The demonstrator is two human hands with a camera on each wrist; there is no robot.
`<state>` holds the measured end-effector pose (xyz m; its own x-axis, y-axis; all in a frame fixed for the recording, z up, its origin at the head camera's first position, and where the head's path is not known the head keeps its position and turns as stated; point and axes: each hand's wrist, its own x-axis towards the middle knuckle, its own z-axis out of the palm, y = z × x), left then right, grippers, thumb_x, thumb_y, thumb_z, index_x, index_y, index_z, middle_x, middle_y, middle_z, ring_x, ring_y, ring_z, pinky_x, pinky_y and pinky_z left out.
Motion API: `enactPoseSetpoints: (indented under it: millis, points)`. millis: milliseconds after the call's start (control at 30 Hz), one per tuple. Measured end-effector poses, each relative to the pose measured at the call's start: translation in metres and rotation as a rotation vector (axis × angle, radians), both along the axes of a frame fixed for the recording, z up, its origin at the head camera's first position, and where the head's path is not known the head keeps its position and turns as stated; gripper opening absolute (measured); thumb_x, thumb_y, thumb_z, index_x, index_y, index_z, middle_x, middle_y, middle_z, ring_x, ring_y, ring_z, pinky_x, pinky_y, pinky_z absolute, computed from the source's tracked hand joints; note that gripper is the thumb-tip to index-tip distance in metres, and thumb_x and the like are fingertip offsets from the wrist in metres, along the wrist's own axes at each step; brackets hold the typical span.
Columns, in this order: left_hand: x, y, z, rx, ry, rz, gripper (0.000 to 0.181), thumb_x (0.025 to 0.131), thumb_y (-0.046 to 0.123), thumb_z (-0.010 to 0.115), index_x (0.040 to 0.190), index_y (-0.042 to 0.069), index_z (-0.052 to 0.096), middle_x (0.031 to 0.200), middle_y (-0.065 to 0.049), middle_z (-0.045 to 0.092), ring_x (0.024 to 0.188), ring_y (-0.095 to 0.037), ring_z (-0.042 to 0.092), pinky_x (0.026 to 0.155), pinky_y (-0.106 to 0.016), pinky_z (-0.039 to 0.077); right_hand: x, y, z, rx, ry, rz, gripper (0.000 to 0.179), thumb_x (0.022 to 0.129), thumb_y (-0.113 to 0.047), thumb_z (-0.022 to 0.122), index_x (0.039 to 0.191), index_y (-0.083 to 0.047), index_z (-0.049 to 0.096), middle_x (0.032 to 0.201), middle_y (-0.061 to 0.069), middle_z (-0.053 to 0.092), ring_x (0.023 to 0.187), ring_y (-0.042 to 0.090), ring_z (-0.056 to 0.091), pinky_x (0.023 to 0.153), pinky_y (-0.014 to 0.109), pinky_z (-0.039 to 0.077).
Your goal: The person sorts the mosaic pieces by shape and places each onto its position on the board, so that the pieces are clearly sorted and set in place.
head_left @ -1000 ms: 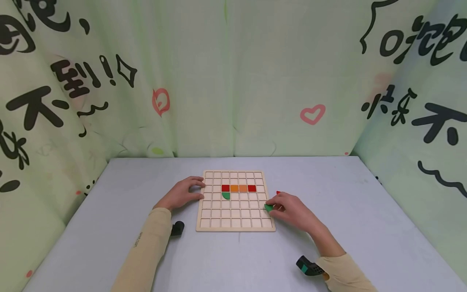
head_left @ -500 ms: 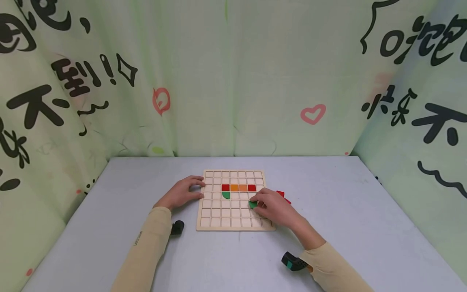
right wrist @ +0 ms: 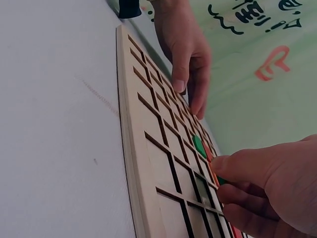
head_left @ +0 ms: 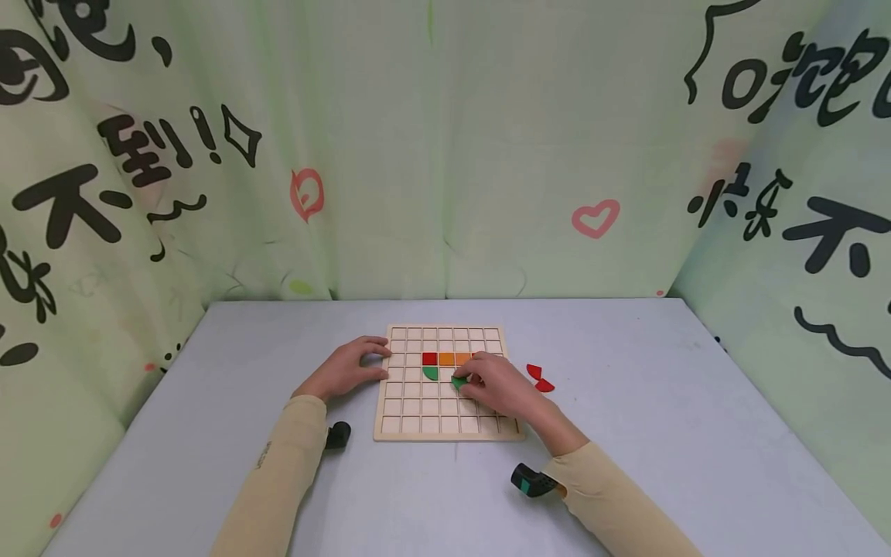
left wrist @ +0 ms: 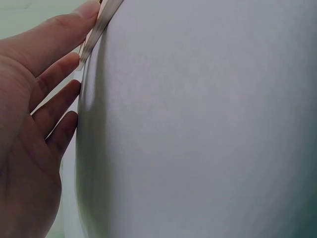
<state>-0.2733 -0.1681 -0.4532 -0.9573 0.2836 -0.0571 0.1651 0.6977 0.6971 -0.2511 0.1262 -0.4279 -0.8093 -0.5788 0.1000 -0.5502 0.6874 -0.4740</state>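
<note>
A wooden grid board (head_left: 411,425) lies on the table. My left hand (head_left: 348,367) touches its left edge, thumb and fingertips spread apart; in the left wrist view the left hand's fingers (left wrist: 59,94) are fairly straight. My right hand (head_left: 503,384) pinches a green quarter-round tile (head_left: 458,382) over the board's middle, mostly covered by the fingers in the right wrist view. A row of squares sits in the grid: a red tile (head_left: 430,359), then orange tiles (head_left: 447,359), the row's right end hidden behind my right hand. Another green quarter-round tile (head_left: 431,374) lies beneath the red one.
Two red quarter-round pieces (head_left: 544,384) lie on the white table (head_left: 626,363) just right of the board. A pale green curtain (head_left: 390,155) with black lettering stands behind and at both sides.
My right hand has carried the green tile leftward from the board's right edge to its middle, uncovering the red pieces on the table. My left hand has stayed in place.
</note>
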Motion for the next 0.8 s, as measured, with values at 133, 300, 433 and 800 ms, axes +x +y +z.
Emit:
enactPoseSetpoints:
  millis: [133,300,433,800]
  points:
    - [-0.001,0.0,-0.002,-0.002,0.002,0.0,0.038,0.088,0.021,0.075,0.123,0.009,0.067,0.147,-0.005,0.046,0.141,-0.029,0.034,0.116,-0.047,0.028,-0.004,-0.006,-0.001,-0.002,-0.013,0.001,0.02,0.089,-0.01,0.071,0.109,-0.006,0.072,0.1,0.003,0.064,0.079,0.012,0.053,0.07,0.025,0.049]
    - [-0.001,-0.001,-0.003,0.005,0.007,-0.004,0.038,0.088,0.021,0.074,0.123,0.01,0.067,0.147,-0.005,0.047,0.141,-0.029,0.034,0.116,-0.047,0.029,-0.007,-0.013,-0.004,0.018,-0.012,-0.005,0.02,0.09,-0.012,0.071,0.109,-0.006,0.073,0.102,0.004,0.064,0.079,0.013,0.052,0.071,0.026,0.048]
    - [-0.001,-0.002,-0.003,0.007,0.007,-0.007,0.038,0.088,0.021,0.075,0.123,0.009,0.067,0.147,-0.005,0.047,0.141,-0.029,0.034,0.116,-0.047,0.028,-0.011,-0.017,-0.007,0.029,0.001,-0.017,0.02,0.089,-0.013,0.072,0.108,-0.007,0.074,0.102,0.004,0.063,0.084,0.015,0.055,0.074,0.029,0.05]
    - [-0.001,-0.002,-0.003,0.012,0.015,-0.013,0.038,0.088,0.021,0.075,0.123,0.009,0.067,0.147,-0.005,0.047,0.14,-0.03,0.035,0.116,-0.047,0.029,-0.019,-0.023,-0.012,0.008,0.031,-0.046,0.018,0.089,-0.01,0.072,0.106,-0.006,0.074,0.1,0.005,0.063,0.084,0.015,0.054,0.072,0.027,0.05]
